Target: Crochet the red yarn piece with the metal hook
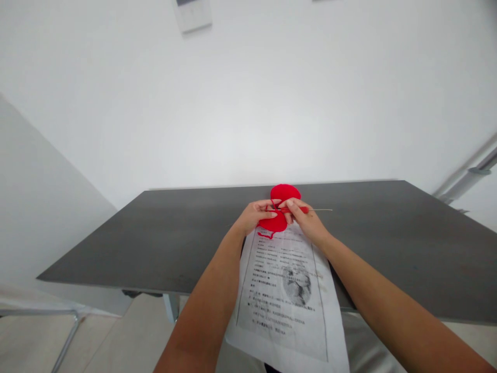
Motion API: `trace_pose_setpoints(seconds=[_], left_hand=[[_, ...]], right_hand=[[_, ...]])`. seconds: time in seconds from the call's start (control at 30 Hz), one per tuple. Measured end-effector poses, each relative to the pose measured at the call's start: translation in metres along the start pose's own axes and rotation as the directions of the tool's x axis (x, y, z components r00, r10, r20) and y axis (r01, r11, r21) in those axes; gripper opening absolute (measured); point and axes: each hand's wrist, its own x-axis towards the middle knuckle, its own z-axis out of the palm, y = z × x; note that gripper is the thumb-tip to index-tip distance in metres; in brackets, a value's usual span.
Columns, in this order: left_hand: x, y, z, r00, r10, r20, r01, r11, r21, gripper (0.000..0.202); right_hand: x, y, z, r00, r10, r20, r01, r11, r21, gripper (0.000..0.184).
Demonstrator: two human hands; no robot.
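Observation:
My left hand (251, 216) is closed on a red crochet piece (274, 223), pinching its upper edge between thumb and fingers. My right hand (308, 223) grips a crochet hook (304, 210) with a red handle; a thin shaft sticks out to the right. The hook's tip reaches the work between both hands, where detail is too small to make out. A red strand runs up by my left fingers, and a loose tail of yarn (266, 235) hangs below the piece. Just behind the hands lies a round red ball of yarn (285, 191).
A printed sheet of paper (272, 311) with text and a dark picture lies under my forearms, hanging over the front edge of the dark grey table (174, 238). A white wall (248, 103) rises behind. Metal legs (68, 339) show at lower left, a pipe (477, 171) at right.

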Motion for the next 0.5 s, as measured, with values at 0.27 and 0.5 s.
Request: trace_pose_setpoints(seconds=[0.27,0.5], left_hand=[[0.0036,-0.0033,-0.0011,0.989,0.109,-0.1,-0.1,0.991,0.094,0.059],[0.0037,0.0001,0.0063,0.975,0.13,-0.179,-0.116,0.989,0.086,0.057]], right_hand=[[0.0001,-0.0024,-0.0008,0.998,-0.064,-0.004,0.064,0.994,-0.085,0.037],[-0.0012,-0.0001,-0.0031,0.983,-0.177,0.039,0.181,0.948,-0.261,0.02]])
